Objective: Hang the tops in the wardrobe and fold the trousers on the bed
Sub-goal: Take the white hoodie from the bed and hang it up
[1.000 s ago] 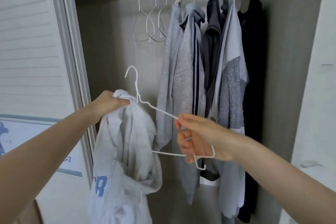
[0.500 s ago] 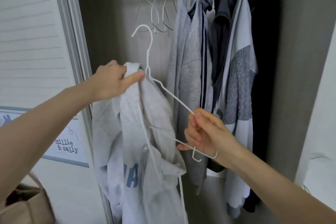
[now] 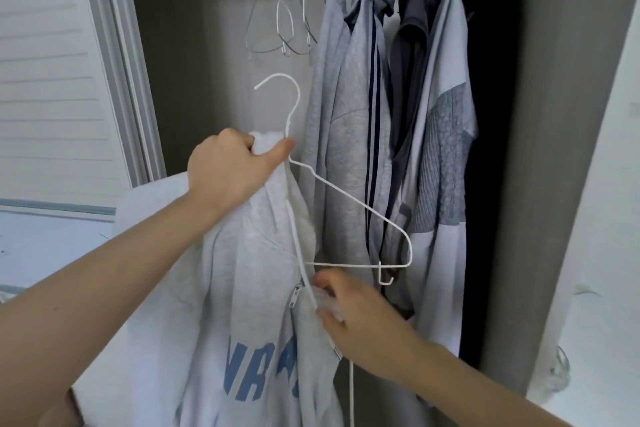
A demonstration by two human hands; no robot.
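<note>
White hanger and hoodie pinched in left hand.

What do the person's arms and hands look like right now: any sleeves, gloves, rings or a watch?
Both forearms are bare, with no sleeve in view up to the frame edge. The left hand and the right hand wear no gloves. No ring, watch or bracelet shows on either, though the right hand is slightly blurred.
</note>
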